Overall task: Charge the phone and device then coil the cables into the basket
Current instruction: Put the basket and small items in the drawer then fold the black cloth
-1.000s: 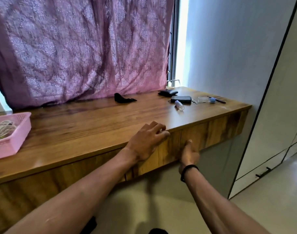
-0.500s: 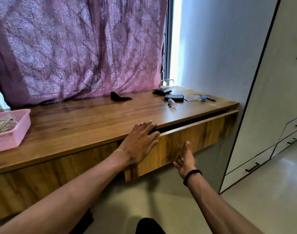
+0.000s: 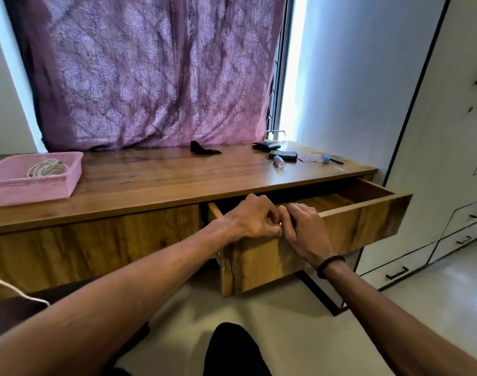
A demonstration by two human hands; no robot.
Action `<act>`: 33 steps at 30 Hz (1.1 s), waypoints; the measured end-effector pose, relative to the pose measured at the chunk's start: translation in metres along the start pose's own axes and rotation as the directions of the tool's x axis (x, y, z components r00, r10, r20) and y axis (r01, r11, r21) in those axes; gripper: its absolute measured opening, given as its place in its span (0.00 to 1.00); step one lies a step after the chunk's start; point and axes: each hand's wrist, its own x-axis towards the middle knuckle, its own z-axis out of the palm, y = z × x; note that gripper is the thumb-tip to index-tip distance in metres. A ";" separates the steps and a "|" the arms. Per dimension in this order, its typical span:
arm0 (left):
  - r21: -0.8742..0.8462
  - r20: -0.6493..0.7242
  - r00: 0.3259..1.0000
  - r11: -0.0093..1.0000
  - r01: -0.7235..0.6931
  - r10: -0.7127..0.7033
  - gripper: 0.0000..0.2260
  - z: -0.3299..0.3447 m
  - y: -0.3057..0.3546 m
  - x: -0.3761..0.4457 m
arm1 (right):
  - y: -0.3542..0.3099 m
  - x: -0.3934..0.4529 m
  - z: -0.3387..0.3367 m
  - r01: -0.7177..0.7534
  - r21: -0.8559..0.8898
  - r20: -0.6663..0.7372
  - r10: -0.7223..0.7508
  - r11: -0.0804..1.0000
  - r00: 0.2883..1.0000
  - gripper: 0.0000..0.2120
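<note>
The basket (image 3: 55,183), pink, sits at the desk's (image 3: 164,180) left end with coiled cables (image 3: 46,167) inside. Both the left hand (image 3: 255,217) and right hand (image 3: 305,229) curl fingers over the open drawer's (image 3: 354,226) front edge.

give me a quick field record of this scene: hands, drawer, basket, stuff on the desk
left hand: fingers curled over the drawer's front edge
right hand: gripping the same edge, beside the left
drawer: pulled open, visible inside looks bare
basket: pink, on the desk's left end, holding a coiled white cable
desk: wooden, small dark items and a clear bottle at the far right
curtain: purple, behind the desk
</note>
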 end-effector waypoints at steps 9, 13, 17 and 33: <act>-0.018 0.125 0.990 0.997 0.076 -0.073 0.10 -0.010 0.032 -0.013 | -0.021 0.004 -0.045 -0.041 0.083 0.227 0.022 0.996 0.974 0.17; 0.062 0.104 0.985 0.989 0.134 -0.140 0.06 -0.066 0.012 -0.025 | -0.059 0.041 -0.030 -0.024 0.079 0.265 0.003 0.997 0.964 0.20; 0.172 -0.089 0.971 0.957 0.232 -0.220 0.07 -0.139 -0.030 -0.058 | -0.126 0.103 0.016 -0.024 0.177 0.213 -0.014 0.984 0.977 0.25; 0.356 -0.457 0.492 0.355 0.864 -0.741 0.18 -0.344 -0.302 -0.230 | -0.373 0.211 0.219 0.534 0.140 0.398 -0.541 0.834 0.741 0.24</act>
